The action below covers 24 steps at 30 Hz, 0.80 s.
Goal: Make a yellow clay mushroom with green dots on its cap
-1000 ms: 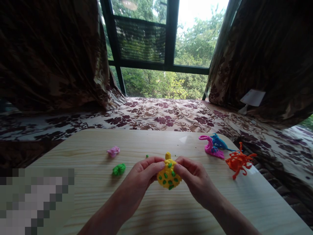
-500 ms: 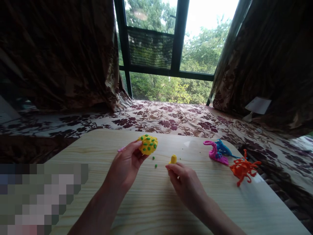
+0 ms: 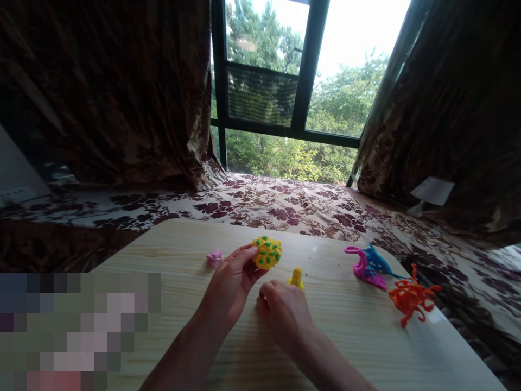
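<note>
My left hand (image 3: 230,285) pinches a rounded yellow clay piece (image 3: 267,254) dotted with several small green bits, holding it up over the wooden table. My right hand (image 3: 286,310) is low over the tabletop, just right of the left hand. Its fingers are curled together downward, and what they hold, if anything, is hidden. Beyond its knuckles stands another yellow clay piece (image 3: 297,278) with an upright stub; the hand partly covers it. A pink clay lump (image 3: 214,257) lies left of my left hand.
On the right side of the table (image 3: 325,336) lie a magenta clay shape (image 3: 363,268), a blue clay shape (image 3: 377,259) and an orange clay figure with many thin strands (image 3: 413,296). Past the far edge is a flower-patterned cloth (image 3: 280,203); a small white lamp (image 3: 432,190) stands at right.
My right hand has left the yellow piece with the stub and moved left, closer to my left hand. The loose green bits there are now out of sight. The camera view has shifted slightly.
</note>
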Each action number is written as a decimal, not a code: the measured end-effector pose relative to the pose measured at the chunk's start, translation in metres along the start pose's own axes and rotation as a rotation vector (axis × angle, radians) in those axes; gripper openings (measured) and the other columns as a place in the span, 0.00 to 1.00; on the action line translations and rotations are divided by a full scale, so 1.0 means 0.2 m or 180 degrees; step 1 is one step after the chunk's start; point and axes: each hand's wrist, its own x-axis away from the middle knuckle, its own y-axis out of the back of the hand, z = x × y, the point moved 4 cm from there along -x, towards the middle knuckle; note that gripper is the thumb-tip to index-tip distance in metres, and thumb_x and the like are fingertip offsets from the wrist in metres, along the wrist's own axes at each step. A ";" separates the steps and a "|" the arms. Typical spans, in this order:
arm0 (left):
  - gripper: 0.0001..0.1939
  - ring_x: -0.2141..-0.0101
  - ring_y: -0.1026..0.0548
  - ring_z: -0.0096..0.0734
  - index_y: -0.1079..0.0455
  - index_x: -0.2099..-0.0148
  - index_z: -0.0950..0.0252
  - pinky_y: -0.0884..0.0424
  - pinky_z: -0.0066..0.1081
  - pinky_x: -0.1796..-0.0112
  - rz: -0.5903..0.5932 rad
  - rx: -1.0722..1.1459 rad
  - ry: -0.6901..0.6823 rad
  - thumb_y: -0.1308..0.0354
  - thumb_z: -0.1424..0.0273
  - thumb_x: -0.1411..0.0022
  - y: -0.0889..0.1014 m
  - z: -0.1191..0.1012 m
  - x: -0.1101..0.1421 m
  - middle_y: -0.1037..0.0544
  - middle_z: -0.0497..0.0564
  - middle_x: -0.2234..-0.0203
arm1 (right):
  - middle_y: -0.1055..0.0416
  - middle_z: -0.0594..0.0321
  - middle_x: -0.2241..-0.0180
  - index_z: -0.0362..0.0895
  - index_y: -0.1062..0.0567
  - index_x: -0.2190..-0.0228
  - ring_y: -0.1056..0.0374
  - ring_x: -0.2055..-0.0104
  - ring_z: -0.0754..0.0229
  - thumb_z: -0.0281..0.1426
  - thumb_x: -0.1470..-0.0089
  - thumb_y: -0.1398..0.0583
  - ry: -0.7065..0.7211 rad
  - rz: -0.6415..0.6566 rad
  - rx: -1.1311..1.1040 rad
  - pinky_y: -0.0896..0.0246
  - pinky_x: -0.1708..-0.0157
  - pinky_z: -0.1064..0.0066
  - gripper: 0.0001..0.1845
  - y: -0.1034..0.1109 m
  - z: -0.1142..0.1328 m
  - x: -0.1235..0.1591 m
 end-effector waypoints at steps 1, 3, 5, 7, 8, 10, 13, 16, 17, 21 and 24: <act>0.09 0.69 0.26 0.26 0.31 0.63 0.67 0.30 0.25 0.69 -0.0028 -0.0002 0.0031 0.42 0.74 0.50 0.00 0.01 0.00 0.24 0.50 0.69 | 0.29 0.63 0.74 0.43 0.30 0.75 0.33 0.73 0.62 0.25 0.50 0.45 0.0148 -0.0035 -0.0249 0.45 0.74 0.74 0.06 0.03 0.00 0.03; 0.08 0.73 0.27 0.22 0.31 0.64 0.66 0.32 0.22 0.73 -0.0066 -0.0018 0.0104 0.41 0.74 0.50 0.01 0.02 0.00 0.24 0.48 0.72 | 0.31 0.65 0.74 0.44 0.30 0.74 0.35 0.74 0.65 0.25 0.51 0.45 0.0381 -0.0135 -0.0832 0.44 0.73 0.75 0.04 0.09 -0.01 0.09; 0.08 0.74 0.28 0.21 0.31 0.64 0.66 0.32 0.21 0.74 -0.0025 -0.0074 0.0180 0.41 0.74 0.50 -0.01 0.04 0.01 0.25 0.47 0.73 | 0.32 0.65 0.73 0.44 0.30 0.72 0.37 0.73 0.66 0.23 0.50 0.46 0.0527 -0.0387 -0.1372 0.42 0.72 0.75 0.05 0.18 -0.04 0.14; 0.08 0.71 0.27 0.25 0.31 0.64 0.67 0.30 0.25 0.70 0.0104 -0.0167 0.0297 0.41 0.74 0.50 -0.03 0.07 0.03 0.24 0.50 0.71 | 0.32 0.63 0.69 0.43 0.31 0.68 0.36 0.71 0.66 0.22 0.50 0.46 0.0606 -0.0848 -0.1779 0.41 0.70 0.75 0.07 0.27 -0.08 0.17; 0.08 0.70 0.26 0.27 0.30 0.64 0.67 0.29 0.27 0.67 0.0185 -0.0222 0.0369 0.41 0.73 0.49 -0.05 0.09 0.04 0.24 0.52 0.69 | 0.32 0.62 0.68 0.43 0.31 0.66 0.36 0.70 0.66 0.22 0.50 0.46 0.0622 -0.1081 -0.1908 0.40 0.69 0.75 0.09 0.31 -0.11 0.18; 0.08 0.66 0.26 0.29 0.30 0.63 0.68 0.30 0.29 0.62 0.0342 -0.0337 0.0524 0.41 0.73 0.49 -0.09 0.13 0.06 0.24 0.54 0.67 | 0.32 0.61 0.66 0.44 0.30 0.64 0.36 0.67 0.65 0.21 0.50 0.45 0.0633 -0.1439 -0.2022 0.39 0.67 0.74 0.11 0.36 -0.15 0.19; 0.08 0.65 0.27 0.29 0.29 0.64 0.69 0.31 0.29 0.61 0.0504 -0.0524 0.0663 0.41 0.72 0.48 -0.13 0.18 0.08 0.24 0.54 0.67 | 0.32 0.60 0.65 0.46 0.29 0.64 0.35 0.65 0.62 0.21 0.49 0.45 0.0656 -0.1643 -0.1921 0.38 0.65 0.71 0.12 0.38 -0.19 0.21; 0.09 0.67 0.28 0.28 0.28 0.64 0.69 0.31 0.28 0.63 0.0578 -0.0713 0.0707 0.41 0.70 0.49 -0.15 0.21 0.10 0.24 0.53 0.68 | 0.34 0.58 0.65 0.47 0.27 0.64 0.36 0.64 0.60 0.23 0.49 0.44 0.0586 -0.1755 -0.1662 0.38 0.65 0.68 0.11 0.38 -0.21 0.22; 0.09 0.68 0.28 0.27 0.27 0.65 0.69 0.31 0.28 0.64 0.0581 -0.0774 0.0708 0.41 0.70 0.49 -0.15 0.21 0.10 0.23 0.53 0.68 | 0.35 0.58 0.65 0.47 0.26 0.64 0.36 0.64 0.59 0.24 0.49 0.44 0.0538 -0.1793 -0.1588 0.38 0.66 0.67 0.11 0.38 -0.22 0.22; 0.10 0.69 0.29 0.29 0.26 0.65 0.68 0.32 0.30 0.64 0.0577 -0.0993 0.0621 0.40 0.68 0.50 -0.16 0.22 0.11 0.24 0.53 0.70 | 0.36 0.59 0.66 0.48 0.26 0.65 0.37 0.65 0.60 0.25 0.49 0.44 0.0436 -0.1754 -0.1485 0.39 0.65 0.66 0.10 0.37 -0.22 0.22; 0.11 0.69 0.29 0.30 0.26 0.62 0.67 0.33 0.31 0.63 0.0648 -0.1085 0.0529 0.42 0.67 0.48 -0.16 0.22 0.12 0.24 0.53 0.70 | 0.37 0.59 0.66 0.48 0.26 0.65 0.38 0.65 0.60 0.25 0.49 0.44 0.0425 -0.1690 -0.1496 0.40 0.65 0.66 0.10 0.36 -0.22 0.22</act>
